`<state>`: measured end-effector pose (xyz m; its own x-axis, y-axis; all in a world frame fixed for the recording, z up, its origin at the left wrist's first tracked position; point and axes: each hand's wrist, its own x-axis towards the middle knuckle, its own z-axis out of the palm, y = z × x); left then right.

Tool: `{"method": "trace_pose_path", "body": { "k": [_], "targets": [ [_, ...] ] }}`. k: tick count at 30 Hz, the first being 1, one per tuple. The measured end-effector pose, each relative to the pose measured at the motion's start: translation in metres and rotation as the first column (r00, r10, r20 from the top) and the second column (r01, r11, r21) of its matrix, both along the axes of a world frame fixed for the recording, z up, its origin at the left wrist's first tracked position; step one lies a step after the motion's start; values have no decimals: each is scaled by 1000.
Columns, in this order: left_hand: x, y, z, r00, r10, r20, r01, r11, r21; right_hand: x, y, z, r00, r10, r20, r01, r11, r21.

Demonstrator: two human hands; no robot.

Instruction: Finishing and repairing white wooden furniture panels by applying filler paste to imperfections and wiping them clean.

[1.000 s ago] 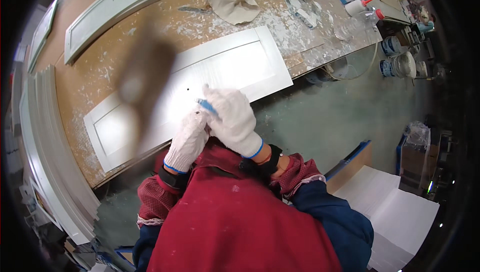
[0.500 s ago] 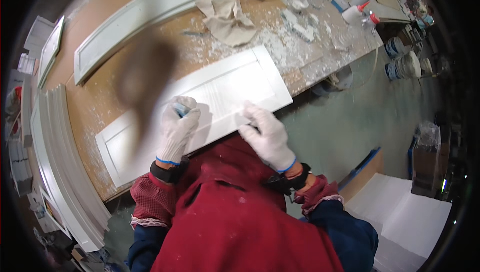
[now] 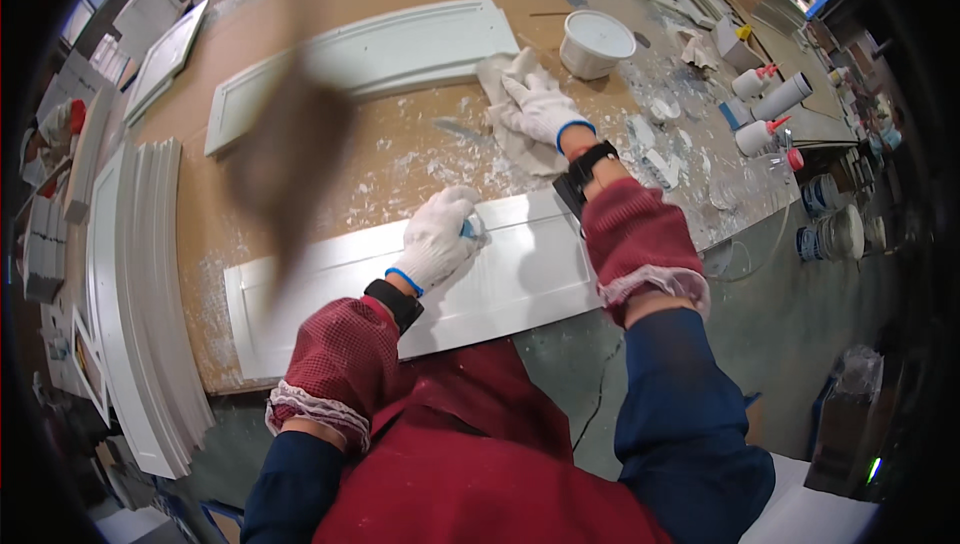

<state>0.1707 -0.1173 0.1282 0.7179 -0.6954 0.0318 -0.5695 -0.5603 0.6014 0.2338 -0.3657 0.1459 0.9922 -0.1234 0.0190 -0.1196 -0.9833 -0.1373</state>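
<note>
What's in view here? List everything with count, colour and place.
Front panel: 1, white, near table edge
Back panels: at least 2, white, farther back
Worktable: 1, brown, beneath front panel
Cloth: 1, beige, left of tub
Tub: 1, white, upper middle
Squeeze bottles: 2, white, red tips, table's right
Stacked panels: several, white, left
Buckets: several, blue and white, far right
Distant clutter: many, mixed, upper right
Blurred shape: 1, brown, close to lens
Small item: 1, blue, partly hidden, over front panel
Apron: 1, red, lower middle
Left grip: 1, white glove, around small item
Right grip: 1, white glove, on cloth
</note>
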Motion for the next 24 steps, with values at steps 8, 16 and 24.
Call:
{"method": "trace_pose_path", "body": {
  "k": [8, 16, 24],
  "targets": [
    [9, -2, 2, 999, 38, -7, -38, 999, 18, -28, -9, 36, 986, -48, 162, -16, 929, 370],
    [0, 4, 15, 999, 49, 15, -48, 994, -98, -223, -4, 85, 867, -499, 21, 340, 621, 706],
    [1, -2, 10, 999, 49, -20, -51, 992, -113, -204, 8, 10, 984, -120, 129, 72, 942, 329]
  ]
}}
